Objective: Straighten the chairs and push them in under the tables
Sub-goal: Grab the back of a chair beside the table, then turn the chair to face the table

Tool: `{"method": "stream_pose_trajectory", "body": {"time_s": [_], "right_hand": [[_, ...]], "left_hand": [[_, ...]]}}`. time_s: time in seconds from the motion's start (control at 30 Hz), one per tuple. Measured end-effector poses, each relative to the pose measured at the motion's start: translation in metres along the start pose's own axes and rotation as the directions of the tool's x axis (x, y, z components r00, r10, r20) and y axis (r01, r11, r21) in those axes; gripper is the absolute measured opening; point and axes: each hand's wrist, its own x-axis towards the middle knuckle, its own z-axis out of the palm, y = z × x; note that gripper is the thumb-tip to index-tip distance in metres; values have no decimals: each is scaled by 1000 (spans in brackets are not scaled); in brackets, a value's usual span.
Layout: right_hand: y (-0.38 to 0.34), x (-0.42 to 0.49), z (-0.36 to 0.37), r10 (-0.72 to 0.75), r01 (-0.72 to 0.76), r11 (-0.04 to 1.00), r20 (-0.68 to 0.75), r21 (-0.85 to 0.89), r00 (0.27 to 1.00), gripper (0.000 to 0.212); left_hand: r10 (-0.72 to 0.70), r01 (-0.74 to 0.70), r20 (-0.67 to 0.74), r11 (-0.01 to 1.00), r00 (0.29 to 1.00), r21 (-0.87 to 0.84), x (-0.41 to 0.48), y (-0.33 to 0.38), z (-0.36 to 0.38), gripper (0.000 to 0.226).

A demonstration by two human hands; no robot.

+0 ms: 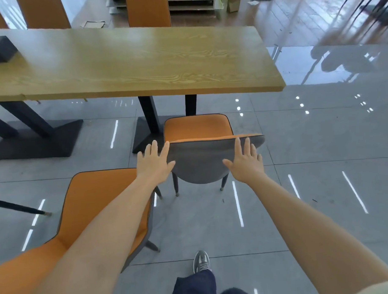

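- Head view: left hand (155,162) and right hand (246,159) are lying flat, fingers spread, gripping nothing, against the grey back of the orange chair (201,144), likely for an even push.
- Chair is standing just short of the wooden table (141,60), seat facing its near edge, backrest running left to right.
- Second orange chair (87,207) is sitting skewed, near left.

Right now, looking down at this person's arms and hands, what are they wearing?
Both forearms are bare from above the elbow to the fingertips. The left hand and right hand show no gloves, rings, watch or bands. A pale, cream-coloured short sleeve edges the bottom corners of the view. Lower down are dark blue trousers and a grey and white sneaker.
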Motion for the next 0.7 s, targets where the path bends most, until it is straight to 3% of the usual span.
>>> {"method": "stream_pose_trajectory", "body": {"time_s": [0.3, 0.7], "right_hand": [[-82, -104, 39, -104, 102, 994, -46, -32, 994, 76], [-228, -266, 132, -278, 280, 959, 45, -48, 960, 78]], "left_hand": [[28, -25, -75, 999, 997, 40, -101, -85, 22, 62], [-76, 76, -23, 997, 997, -5, -265, -263, 61, 62]]}}
